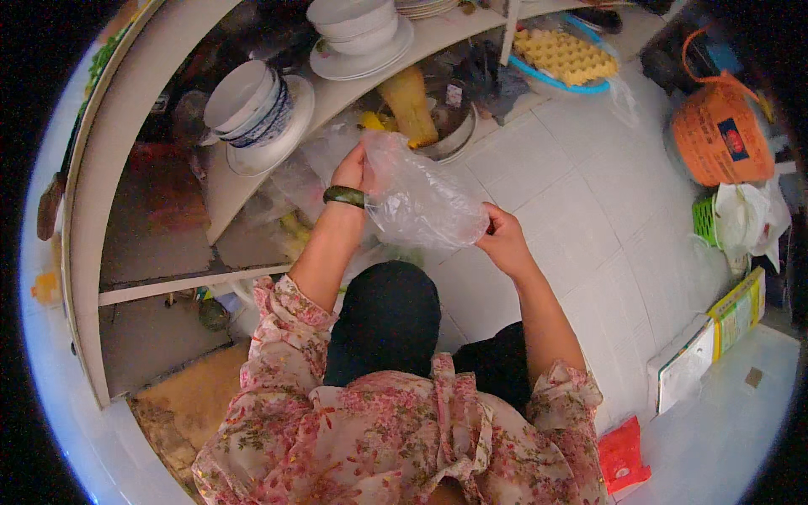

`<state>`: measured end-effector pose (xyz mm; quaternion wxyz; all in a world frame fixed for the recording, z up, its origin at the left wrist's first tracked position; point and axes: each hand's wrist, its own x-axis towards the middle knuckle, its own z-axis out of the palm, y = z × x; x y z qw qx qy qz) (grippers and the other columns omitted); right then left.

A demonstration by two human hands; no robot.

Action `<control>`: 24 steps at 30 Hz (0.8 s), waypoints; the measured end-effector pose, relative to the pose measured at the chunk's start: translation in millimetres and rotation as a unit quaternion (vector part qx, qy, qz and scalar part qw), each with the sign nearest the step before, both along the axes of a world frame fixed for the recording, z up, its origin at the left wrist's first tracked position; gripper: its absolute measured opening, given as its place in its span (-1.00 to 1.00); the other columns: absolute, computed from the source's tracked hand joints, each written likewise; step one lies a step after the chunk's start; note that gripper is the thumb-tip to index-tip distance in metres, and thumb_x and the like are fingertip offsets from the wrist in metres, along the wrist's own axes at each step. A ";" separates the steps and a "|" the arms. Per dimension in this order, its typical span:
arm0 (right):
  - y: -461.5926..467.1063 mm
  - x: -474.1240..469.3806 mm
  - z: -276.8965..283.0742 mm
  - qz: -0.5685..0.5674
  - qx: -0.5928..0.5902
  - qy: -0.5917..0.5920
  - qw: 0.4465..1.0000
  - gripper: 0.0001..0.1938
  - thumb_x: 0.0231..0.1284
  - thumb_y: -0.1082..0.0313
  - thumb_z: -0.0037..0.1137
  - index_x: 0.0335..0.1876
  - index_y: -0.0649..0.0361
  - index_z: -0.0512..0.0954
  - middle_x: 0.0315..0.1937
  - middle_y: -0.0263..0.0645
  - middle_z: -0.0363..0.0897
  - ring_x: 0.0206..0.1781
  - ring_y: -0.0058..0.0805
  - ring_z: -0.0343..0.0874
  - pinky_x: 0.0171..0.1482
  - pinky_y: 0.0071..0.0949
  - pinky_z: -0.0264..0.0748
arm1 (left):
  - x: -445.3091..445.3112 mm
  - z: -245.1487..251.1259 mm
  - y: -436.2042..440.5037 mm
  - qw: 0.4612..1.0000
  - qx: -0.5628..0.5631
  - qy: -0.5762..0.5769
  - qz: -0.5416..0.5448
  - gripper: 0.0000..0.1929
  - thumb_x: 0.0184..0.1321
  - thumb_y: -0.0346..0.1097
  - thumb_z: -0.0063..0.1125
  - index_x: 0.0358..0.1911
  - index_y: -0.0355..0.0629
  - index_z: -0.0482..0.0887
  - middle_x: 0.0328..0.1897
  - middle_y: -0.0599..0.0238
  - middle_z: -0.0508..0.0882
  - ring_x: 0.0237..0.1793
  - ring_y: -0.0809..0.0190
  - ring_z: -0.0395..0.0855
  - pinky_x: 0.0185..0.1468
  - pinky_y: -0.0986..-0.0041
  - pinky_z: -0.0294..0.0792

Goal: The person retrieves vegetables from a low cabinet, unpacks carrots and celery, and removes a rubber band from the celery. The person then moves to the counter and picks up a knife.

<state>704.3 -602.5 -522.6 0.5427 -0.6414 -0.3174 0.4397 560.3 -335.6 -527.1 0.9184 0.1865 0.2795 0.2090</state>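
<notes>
A clear plastic bag (pixel 426 199) stretches between my two hands, above my knees. My left hand (pixel 360 165), with a dark bangle at the wrist, is at the bag's upper left end; its fingers are partly covered by the film. At the lower right end, my right hand (pixel 502 238) pinches the bag's edge between thumb and fingers. Just beyond the bag, a yellow gourd-like vegetable (pixel 409 104) leans in a metal basin (pixel 464 132). Blurred plastic wrapping and yellow-green produce (pixel 293 230) lie to the left of my left forearm.
Stacked bowls (pixel 243 104) and plates stand on the shelf (pixel 303 136) at upper left. A yellow egg tray (pixel 565 57) sits in a blue-rimmed container at the back. An orange container (pixel 723 139), a green basket (pixel 705 221) and a red packet (pixel 623 456) line the right. Tiled floor (pixel 568 208) lies between.
</notes>
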 end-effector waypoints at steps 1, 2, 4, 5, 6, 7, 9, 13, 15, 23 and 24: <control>0.3 3.1 -3.4 -0.005 -0.004 0.023 1.000 -0.51 0.00 0.47 0.19 0.14 0.10 0.42 -0.53 -0.50 0.32 -0.44 -0.70 0.26 -0.32 -0.67 0.27 | 2.3 -1.1 -2.3 0.998 0.024 0.057 -0.003 -0.70 0.35 -0.21 -0.08 -0.04 -0.27 0.55 -0.08 0.22 0.65 -0.10 0.21 0.62 0.03 0.43 0.46; 0.4 6.5 -6.6 -0.010 -0.010 0.045 0.999 -0.54 0.03 0.45 0.18 0.13 0.10 0.43 -0.53 -0.50 0.33 -0.44 -0.70 0.27 -0.34 -0.67 0.27 | 7.1 -5.1 -5.3 0.994 0.027 0.102 0.014 -0.69 0.35 -0.19 -0.09 -0.04 -0.27 0.55 -0.09 0.22 0.65 -0.11 0.21 0.62 0.02 0.44 0.46; 5.5 8.3 8.5 -0.058 -0.024 0.156 0.986 -0.64 0.10 0.39 0.15 0.06 0.13 0.48 -0.54 -0.50 0.37 -0.46 -0.70 0.29 -0.39 -0.66 0.26 | 14.1 -13.9 -8.2 0.979 0.039 0.195 0.055 -0.67 0.35 -0.16 -0.11 -0.04 -0.27 0.55 -0.09 0.23 0.65 -0.12 0.21 0.62 0.00 0.45 0.46; 6.3 9.7 11.6 -0.077 0.026 0.259 0.962 -0.68 0.12 0.36 0.14 0.02 0.14 0.49 -0.53 -0.50 0.39 -0.49 -0.70 0.29 -0.41 -0.66 0.25 | 15.9 -18.2 -10.0 0.972 0.051 0.219 0.064 -0.66 0.35 -0.15 -0.11 -0.04 -0.27 0.55 -0.09 0.23 0.65 -0.12 0.22 0.62 0.00 0.46 0.47; 5.5 12.4 14.3 -0.097 0.077 0.357 0.926 -0.72 0.14 0.34 0.13 -0.02 0.15 0.51 -0.53 -0.50 0.41 -0.51 -0.70 0.29 -0.44 -0.66 0.25 | 21.5 -17.7 -15.8 0.966 0.063 0.242 0.071 -0.65 0.35 -0.14 -0.11 -0.04 -0.28 0.55 -0.09 0.24 0.64 -0.11 0.22 0.61 -0.01 0.46 0.47; 4.6 14.8 15.9 -0.114 0.127 0.450 0.876 -0.75 0.16 0.31 0.12 -0.06 0.15 0.52 -0.53 -0.50 0.42 -0.53 -0.70 0.29 -0.46 -0.66 0.24 | 27.0 -17.1 -21.7 0.958 0.076 0.265 0.078 -0.64 0.34 -0.13 -0.11 -0.04 -0.28 0.55 -0.08 0.24 0.64 -0.11 0.22 0.61 -0.01 0.46 0.47; 2.7 18.2 17.8 -0.121 0.079 0.327 0.934 -0.73 0.17 0.27 0.13 -0.05 0.16 0.50 -0.54 -0.49 0.39 -0.58 -0.69 0.26 -0.50 -0.67 0.22 | 40.1 -16.9 -36.1 0.961 0.062 0.250 0.102 -0.66 0.33 -0.14 -0.07 -0.04 -0.27 0.55 -0.07 0.24 0.63 -0.10 0.23 0.60 -0.02 0.45 0.47; -3.8 30.4 22.0 -0.100 -0.047 0.124 0.986 -0.71 0.17 0.23 0.13 -0.02 0.09 0.46 -0.59 -0.52 0.30 -0.63 -0.67 0.23 -0.55 -0.65 0.21 | 57.5 -19.1 -47.2 0.977 0.044 0.204 0.030 -0.76 0.28 -0.22 0.03 -0.10 -0.21 0.56 -0.15 0.26 0.62 -0.19 0.21 0.60 -0.08 0.41 0.49; -12.2 53.5 6.8 -0.266 0.009 0.257 0.929 -0.81 0.15 0.22 0.16 -0.18 0.03 0.45 -0.65 -0.57 0.25 -0.66 -0.68 0.21 -0.58 -0.64 0.19 | 62.3 -11.4 -56.1 0.982 0.046 0.185 -0.005 -0.83 0.27 -0.23 0.06 -0.19 -0.13 0.60 -0.26 0.33 0.65 -0.28 0.28 0.60 -0.19 0.43 0.49; -56.9 114.9 -5.0 -0.471 0.147 0.577 0.651 -0.70 0.18 0.23 0.12 -0.56 -0.01 0.26 -0.74 -0.58 0.15 -0.72 -0.69 0.12 -0.60 -0.62 0.14 | 61.1 -1.4 -37.2 0.907 0.299 0.252 -0.156 -0.79 0.17 -0.22 0.23 -0.16 -0.01 0.54 -0.32 0.45 0.62 -0.42 0.42 0.53 -0.42 0.50 0.40; -58.1 116.3 -5.0 -0.454 0.156 0.592 0.648 -0.69 0.20 0.22 0.11 -0.58 0.00 0.25 -0.74 -0.57 0.13 -0.71 -0.68 0.11 -0.60 -0.62 0.14 | 64.9 -11.2 -40.9 0.883 0.346 0.276 -0.155 -0.56 0.11 -0.15 0.30 0.03 -0.05 0.46 -0.12 0.35 0.59 -0.26 0.35 0.56 -0.25 0.46 0.47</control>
